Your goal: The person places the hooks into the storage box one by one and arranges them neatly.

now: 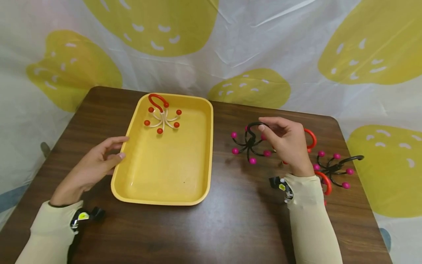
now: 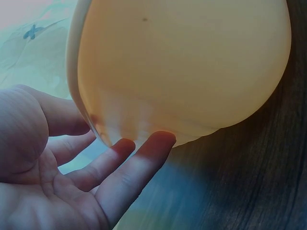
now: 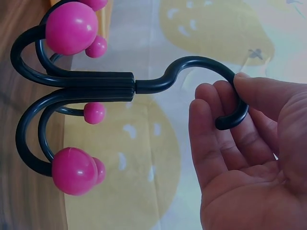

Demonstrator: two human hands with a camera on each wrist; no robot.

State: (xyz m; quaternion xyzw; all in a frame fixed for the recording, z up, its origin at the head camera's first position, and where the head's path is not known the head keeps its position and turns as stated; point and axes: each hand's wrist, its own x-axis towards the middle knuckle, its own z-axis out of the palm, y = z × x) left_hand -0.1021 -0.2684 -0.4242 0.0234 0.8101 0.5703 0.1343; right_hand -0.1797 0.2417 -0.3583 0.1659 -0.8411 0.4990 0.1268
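While the left hand [image 1: 92, 165] loosely touches a tray [image 1: 168, 165], the right [image 1: 289, 143] pinches a black, pink-balled hanger [image 3: 108, 86].

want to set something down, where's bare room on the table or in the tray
Bare: the near half of the yellow tray; the table in front, between the sleeves. Crowded: the tray's far left, with a red-white hook, and around the right hand: black hooks, red hooks.

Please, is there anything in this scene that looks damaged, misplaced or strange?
Only a small detail: a dark speck on the floor of the yellow tray, toward the person, odd against the plain surface. I cannot tell whether it is dirt or damage.
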